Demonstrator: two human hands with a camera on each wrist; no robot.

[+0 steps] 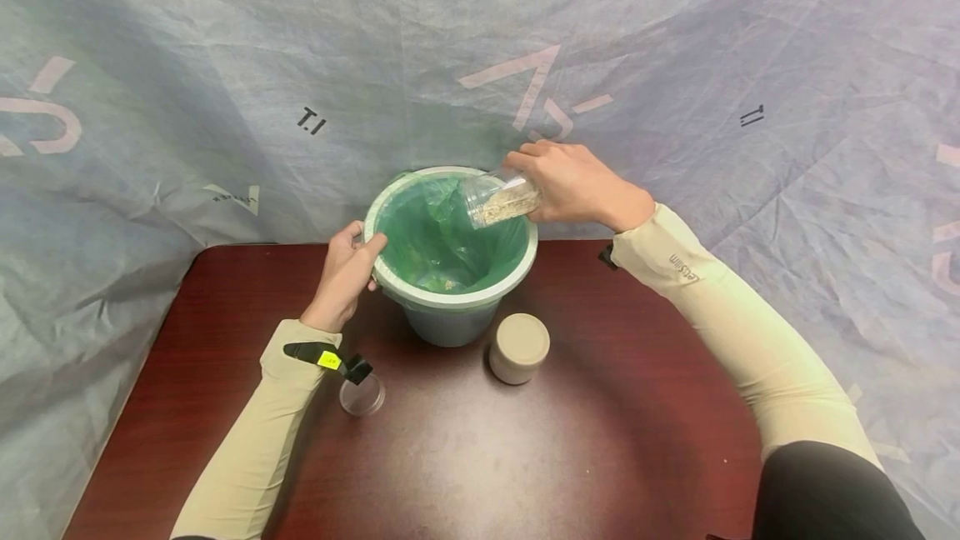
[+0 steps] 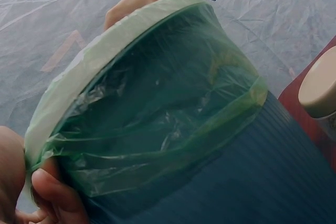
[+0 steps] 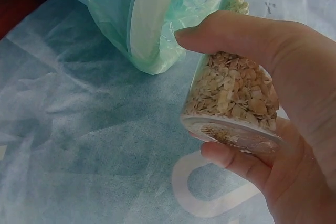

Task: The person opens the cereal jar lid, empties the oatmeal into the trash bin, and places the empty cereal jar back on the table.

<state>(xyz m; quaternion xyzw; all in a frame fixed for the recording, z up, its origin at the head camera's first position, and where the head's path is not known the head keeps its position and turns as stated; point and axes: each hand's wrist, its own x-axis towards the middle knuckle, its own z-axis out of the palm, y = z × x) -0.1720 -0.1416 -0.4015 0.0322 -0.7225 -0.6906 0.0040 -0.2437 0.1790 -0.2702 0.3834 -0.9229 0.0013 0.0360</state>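
Observation:
A trash bin [image 1: 450, 333] with a white rim stands on the table, lined with a green plastic bag [image 1: 408, 227]. My left hand [image 1: 343, 273] grips the rim at its left side, thumb over the edge and fingers outside. Above the bin's right side, my right hand [image 1: 573, 182] holds a clear jar [image 1: 480, 190] tipped sideways, its mouth toward the bin's inside. Rolled oats [image 3: 236, 90] fill much of that jar in the right wrist view. A few pale bits lie at the bottom of the bag.
Just in front of the bin stands another jar with a beige lid [image 1: 522, 340]. A clear round lid [image 1: 362, 400] lies on the dark red table [image 1: 465, 465], near my left wrist. Grey printed fabric [image 1: 375, 48] hangs behind and around the table.

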